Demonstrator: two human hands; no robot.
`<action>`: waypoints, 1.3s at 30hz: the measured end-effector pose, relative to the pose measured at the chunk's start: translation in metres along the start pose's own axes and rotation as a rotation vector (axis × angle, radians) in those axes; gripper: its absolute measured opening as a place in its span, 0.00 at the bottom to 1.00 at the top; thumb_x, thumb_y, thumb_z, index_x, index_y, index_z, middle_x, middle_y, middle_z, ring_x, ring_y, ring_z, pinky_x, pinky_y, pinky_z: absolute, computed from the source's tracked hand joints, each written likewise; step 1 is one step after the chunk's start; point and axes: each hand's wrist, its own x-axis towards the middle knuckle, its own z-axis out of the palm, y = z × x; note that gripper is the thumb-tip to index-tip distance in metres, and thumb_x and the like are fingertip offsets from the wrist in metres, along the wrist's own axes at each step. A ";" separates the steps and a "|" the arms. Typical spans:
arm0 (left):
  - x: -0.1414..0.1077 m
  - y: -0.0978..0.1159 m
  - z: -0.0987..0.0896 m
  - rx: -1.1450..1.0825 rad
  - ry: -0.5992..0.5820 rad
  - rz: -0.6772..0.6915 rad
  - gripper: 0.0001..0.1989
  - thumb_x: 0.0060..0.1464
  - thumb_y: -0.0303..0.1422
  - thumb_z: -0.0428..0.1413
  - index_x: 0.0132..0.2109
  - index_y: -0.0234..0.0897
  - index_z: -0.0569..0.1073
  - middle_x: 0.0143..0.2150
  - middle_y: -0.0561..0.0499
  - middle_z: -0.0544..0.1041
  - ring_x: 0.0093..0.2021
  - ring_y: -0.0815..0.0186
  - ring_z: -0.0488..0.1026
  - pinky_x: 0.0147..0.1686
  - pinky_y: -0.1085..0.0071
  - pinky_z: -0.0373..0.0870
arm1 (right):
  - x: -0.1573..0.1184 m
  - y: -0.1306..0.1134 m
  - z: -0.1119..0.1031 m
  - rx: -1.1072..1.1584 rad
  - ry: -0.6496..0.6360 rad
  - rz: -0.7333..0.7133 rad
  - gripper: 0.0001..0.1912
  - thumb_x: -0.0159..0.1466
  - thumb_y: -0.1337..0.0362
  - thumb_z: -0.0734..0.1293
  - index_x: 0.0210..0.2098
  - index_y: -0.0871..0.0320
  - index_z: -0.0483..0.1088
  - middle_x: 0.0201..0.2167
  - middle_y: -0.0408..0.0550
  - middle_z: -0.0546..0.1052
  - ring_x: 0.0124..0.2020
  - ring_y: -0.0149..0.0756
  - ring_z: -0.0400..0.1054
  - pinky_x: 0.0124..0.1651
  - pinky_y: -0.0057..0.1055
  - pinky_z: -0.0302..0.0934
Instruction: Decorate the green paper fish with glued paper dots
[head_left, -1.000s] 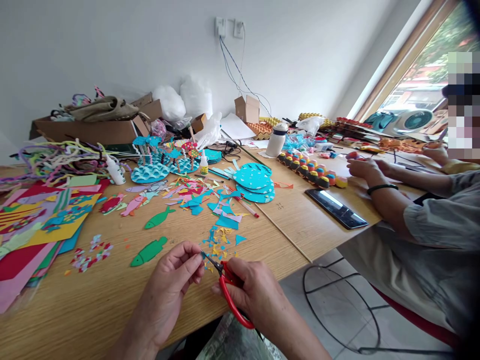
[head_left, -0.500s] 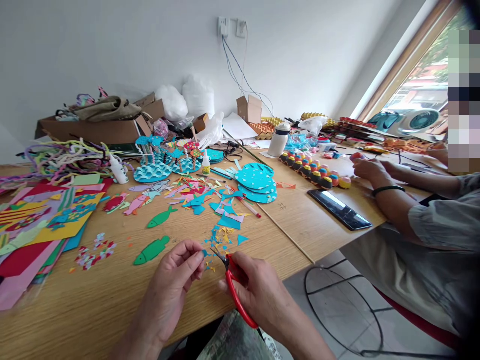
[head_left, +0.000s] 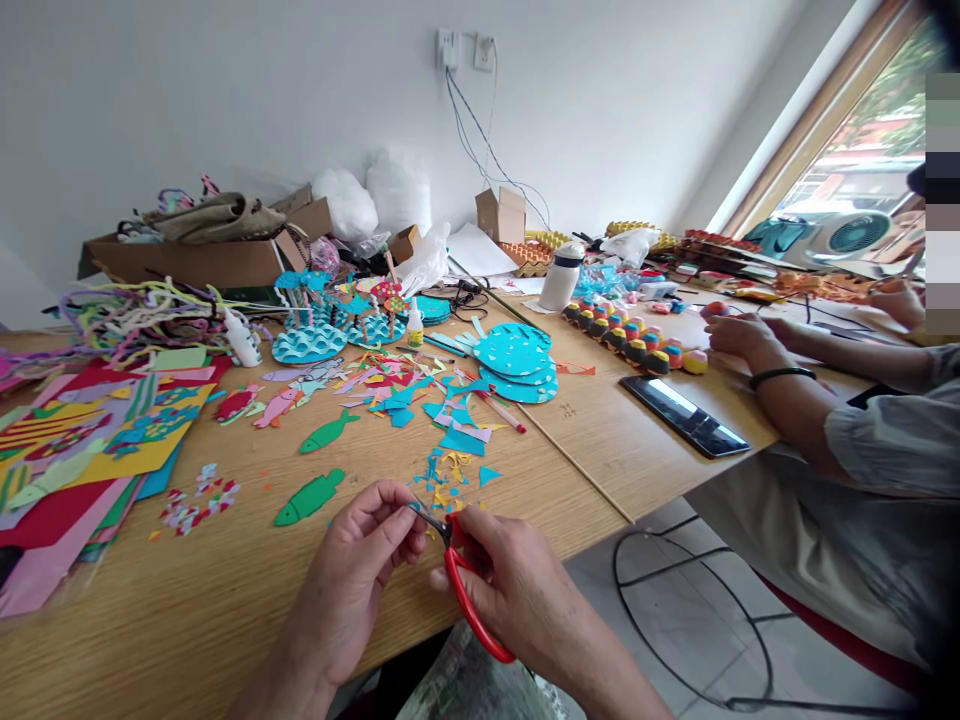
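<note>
Between thumb and forefinger, my left hand (head_left: pixel 369 560) pinches a tiny piece of blue paper (head_left: pixel 413 507), mostly covered by the fingertips. My right hand (head_left: pixel 517 580) is closed around the red handles of a pair of scissors (head_left: pixel 466 597). The dark blades point up and left and reach the blue piece at my left fingertips. Just beyond the hands lie small blue and yellow paper snippets (head_left: pixel 448 478). Two green paper fish, one nearer (head_left: pixel 310 498) and one farther (head_left: pixel 330 432), rest on the table to the left of them.
Coloured paper sheets (head_left: pixel 82 470) are stacked at left. Blue paper discs (head_left: pixel 516 365) and a thin wooden stick (head_left: pixel 574 462) lie ahead. A black phone (head_left: pixel 682 417) sits at right, near a co-worker's hand (head_left: pixel 739 335). Glue bottles (head_left: pixel 241 338) and a white flask (head_left: pixel 560 280) stand farther back.
The scissors have moved slightly left and up, so their blades now meet the blue piece at my left fingertips. My view has shifted slightly; the left hand keeps its pinch.
</note>
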 end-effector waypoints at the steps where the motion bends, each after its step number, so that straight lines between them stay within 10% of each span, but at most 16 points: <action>1: 0.000 0.000 0.000 -0.017 0.001 -0.007 0.06 0.43 0.32 0.61 0.30 0.36 0.72 0.24 0.56 0.72 0.25 0.73 0.67 0.26 0.79 0.64 | 0.000 0.000 0.000 0.000 0.006 -0.004 0.13 0.56 0.57 0.63 0.23 0.57 0.57 0.18 0.37 0.62 0.19 0.25 0.51 0.23 0.23 0.41; 12: -0.002 -0.002 0.004 -0.119 0.012 -0.052 0.08 0.40 0.31 0.63 0.30 0.36 0.72 0.23 0.55 0.73 0.23 0.73 0.67 0.23 0.78 0.66 | 0.001 0.000 0.006 0.005 0.057 -0.018 0.06 0.54 0.68 0.61 0.22 0.57 0.57 0.16 0.37 0.60 0.18 0.24 0.50 0.22 0.22 0.41; 39: 0.000 -0.001 0.002 -0.064 0.069 -0.038 0.09 0.38 0.31 0.63 0.29 0.36 0.72 0.22 0.56 0.71 0.23 0.73 0.66 0.24 0.78 0.64 | 0.000 0.008 0.009 0.019 0.071 -0.026 0.15 0.56 0.55 0.62 0.20 0.58 0.58 0.15 0.36 0.56 0.17 0.24 0.47 0.21 0.22 0.41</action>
